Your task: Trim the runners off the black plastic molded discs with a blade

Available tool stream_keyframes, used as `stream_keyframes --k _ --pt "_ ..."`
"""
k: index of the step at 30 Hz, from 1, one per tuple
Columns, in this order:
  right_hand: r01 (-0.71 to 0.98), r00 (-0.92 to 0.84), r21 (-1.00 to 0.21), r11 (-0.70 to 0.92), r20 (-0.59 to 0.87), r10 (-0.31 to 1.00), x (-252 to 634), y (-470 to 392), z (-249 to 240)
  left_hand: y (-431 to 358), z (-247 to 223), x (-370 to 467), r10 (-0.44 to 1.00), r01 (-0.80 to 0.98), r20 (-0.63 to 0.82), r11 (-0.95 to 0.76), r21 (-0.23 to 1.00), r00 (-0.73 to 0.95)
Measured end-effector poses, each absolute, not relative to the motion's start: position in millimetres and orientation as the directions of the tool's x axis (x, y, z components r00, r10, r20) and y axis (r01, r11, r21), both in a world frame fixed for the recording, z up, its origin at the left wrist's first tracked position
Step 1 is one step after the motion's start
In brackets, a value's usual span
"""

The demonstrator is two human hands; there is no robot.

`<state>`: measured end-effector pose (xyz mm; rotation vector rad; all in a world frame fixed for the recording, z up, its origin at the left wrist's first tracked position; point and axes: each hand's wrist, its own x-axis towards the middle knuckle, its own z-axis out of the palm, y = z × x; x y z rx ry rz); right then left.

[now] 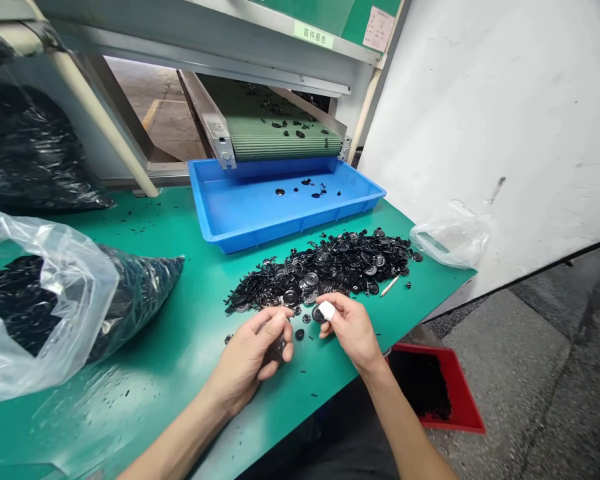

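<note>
My right hand (350, 323), its thumb wrapped in white tape (327, 310), pinches a round black plastic disc (319, 314) just in front of a heap of black plastic parts (325, 267). To its left, my left hand (260, 347) is curled around black plastic parts (279, 348), mostly hidden by the fingers. A few loose black pieces, among them a small round one (299, 334), lie on the green table between the hands. The heap mixes discs with thin stick-like bits.
Behind the heap a blue tray (280, 230) holds a few black pieces under a green conveyor belt (285, 147). An open clear bag (80, 287) of black parts lies left. A red bin (463, 393) is below right; a wooden stick (390, 286) lies beside the heap.
</note>
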<state>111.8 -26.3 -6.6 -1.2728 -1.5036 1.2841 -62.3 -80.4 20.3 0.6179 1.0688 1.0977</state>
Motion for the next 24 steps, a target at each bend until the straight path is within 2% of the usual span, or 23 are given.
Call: stream_keyframes --k 7,11,16,20,24 --pt "-0.084 -0.308 -0.988 -0.132 -0.1 0.946 101.1 -48.5 0.8 -86.7 16.6 -51.9 0.926 -0.054 -0.349 0.359 0.932 0.143" --pt "0.05 -0.334 -0.999 -0.006 -0.022 0.942 101.7 -54.3 2.1 -85.1 21.9 -56.0 0.935 0.065 -0.338 0.333 0.941 0.107" --pt "0.277 -0.365 -0.951 0.135 0.026 0.931 104.2 -50.7 -0.3 -78.9 23.9 -64.3 0.945 0.323 -0.3 0.244 0.914 0.134" --pt "0.346 -0.459 -0.893 0.287 0.105 0.882 107.2 -41.4 1.8 -76.2 16.8 -68.3 0.937 0.412 -0.314 0.228 0.882 0.153" --pt "0.409 -0.566 -0.845 0.344 0.061 0.822 111.8 -32.1 8.7 -75.9 13.8 -67.7 0.939 0.498 -0.315 0.21 0.841 0.136"
